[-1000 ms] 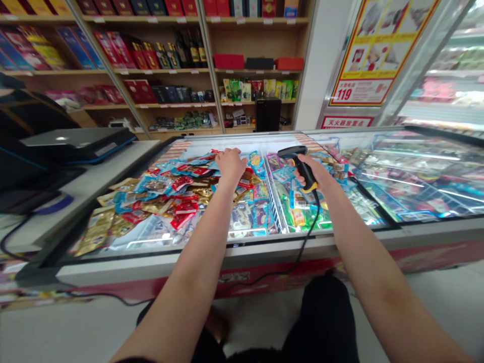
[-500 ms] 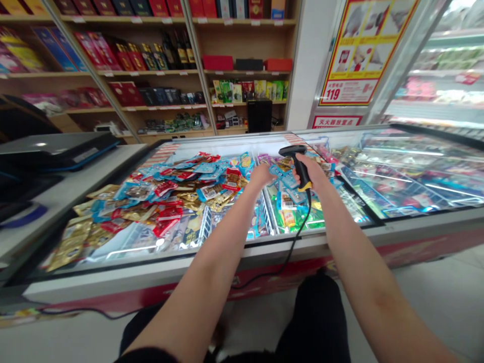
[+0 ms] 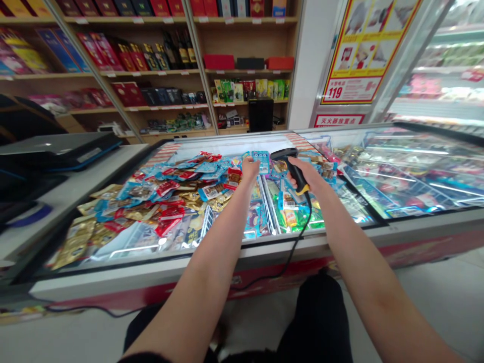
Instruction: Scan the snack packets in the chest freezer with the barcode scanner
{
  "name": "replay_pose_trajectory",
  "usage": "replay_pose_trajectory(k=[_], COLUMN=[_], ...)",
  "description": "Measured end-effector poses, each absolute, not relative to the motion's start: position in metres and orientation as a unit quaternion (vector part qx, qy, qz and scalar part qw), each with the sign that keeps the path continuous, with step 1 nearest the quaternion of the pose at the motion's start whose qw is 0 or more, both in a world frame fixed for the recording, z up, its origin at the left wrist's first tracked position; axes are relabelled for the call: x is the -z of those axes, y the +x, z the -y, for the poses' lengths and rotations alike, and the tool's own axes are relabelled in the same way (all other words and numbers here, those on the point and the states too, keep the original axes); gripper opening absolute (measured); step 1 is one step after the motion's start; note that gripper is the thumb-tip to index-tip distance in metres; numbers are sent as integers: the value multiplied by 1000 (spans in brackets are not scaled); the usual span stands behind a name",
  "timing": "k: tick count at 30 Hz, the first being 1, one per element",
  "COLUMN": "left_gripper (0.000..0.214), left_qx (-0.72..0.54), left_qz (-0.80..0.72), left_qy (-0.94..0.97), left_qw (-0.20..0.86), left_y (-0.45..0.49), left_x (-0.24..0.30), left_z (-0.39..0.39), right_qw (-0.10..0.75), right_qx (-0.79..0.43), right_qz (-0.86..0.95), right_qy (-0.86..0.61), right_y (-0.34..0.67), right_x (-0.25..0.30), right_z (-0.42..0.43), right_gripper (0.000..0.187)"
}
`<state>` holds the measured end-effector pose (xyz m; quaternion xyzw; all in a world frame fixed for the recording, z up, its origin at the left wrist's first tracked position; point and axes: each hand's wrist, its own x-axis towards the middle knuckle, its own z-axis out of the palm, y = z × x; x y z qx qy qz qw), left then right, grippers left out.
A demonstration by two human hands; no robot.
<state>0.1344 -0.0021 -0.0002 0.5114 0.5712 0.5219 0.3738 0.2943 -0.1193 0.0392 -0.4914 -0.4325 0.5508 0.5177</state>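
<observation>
My left hand point(image 3: 250, 169) is raised over the middle of the glass-topped chest freezer point(image 3: 227, 267), its fingers pinching a blue card strip of snack packets point(image 3: 260, 162). My right hand point(image 3: 303, 176) is shut around the handle of a black and yellow handheld barcode scanner point(image 3: 292, 165). The scanner's head points up and left, close to the blue strip. Its black cable point(image 3: 302, 237) hangs down over the freezer's front edge. Below my hands lie heaps of small foil snack packets point(image 3: 162, 201).
A white wire divider point(image 3: 266, 206) splits the freezer's bins. Sliding glass point(image 3: 412, 176) covers its right part. A laptop point(image 3: 60, 146) lies on the counter at left. Wooden shelves of boxes and bottles point(image 3: 151, 65) stand behind, and a lit display fridge point(image 3: 434, 75) stands at right.
The blue strip has moved up and left with my left hand, away from the right bin's packets. My right hand and the scanner have shifted slightly left.
</observation>
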Motion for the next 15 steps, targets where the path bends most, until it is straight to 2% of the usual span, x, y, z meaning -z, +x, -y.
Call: replay_pose_trajectory(k=[15], left_gripper=[17], left_qx=[-547], left_qz=[-577], left_qy=[477], left_qw=[376], left_y=[129], left_x=[-3], left_z=[0], right_qw=[463], right_qx=[-568], right_qz=[469], right_qy=[-493], right_y=[293], right_x=[-40], right_z=[126], right_gripper=[33])
